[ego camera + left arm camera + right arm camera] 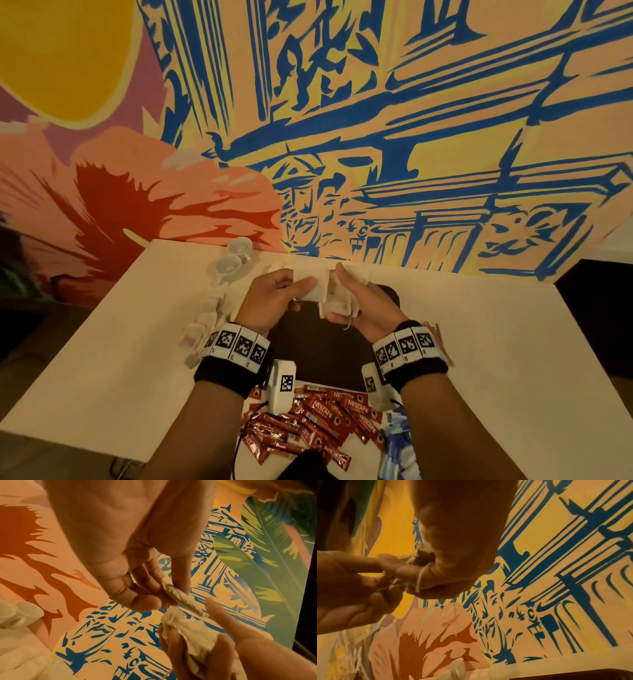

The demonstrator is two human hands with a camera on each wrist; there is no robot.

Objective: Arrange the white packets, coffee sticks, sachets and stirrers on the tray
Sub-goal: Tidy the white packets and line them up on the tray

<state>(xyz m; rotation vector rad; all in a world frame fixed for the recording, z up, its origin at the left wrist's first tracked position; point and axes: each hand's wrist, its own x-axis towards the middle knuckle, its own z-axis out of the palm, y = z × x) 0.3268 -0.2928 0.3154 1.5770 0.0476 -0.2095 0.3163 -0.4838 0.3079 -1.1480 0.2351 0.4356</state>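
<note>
Pinching a soft, crinkled white packet (313, 291) at its edge, the left hand (270, 301) keeps a narrow grip, while a small stack of the same flat, papery squares (337, 301) with a loose string is held in the right hand (366, 308), both above the dark tray (394, 294) at the middle of the pale surface (102, 359). The packet step is judged to be in hand, and squaring the stack and laying it flat on the tray is called for next. More white packets (202, 325) are seen at 9 o'clock of the tray, glossy red coffee sticks (322, 414) at 6 o'clock, thin stirrers (436, 334) at 3 o'clock, blue sachets (397, 442) at 5 o'clock.
</note>
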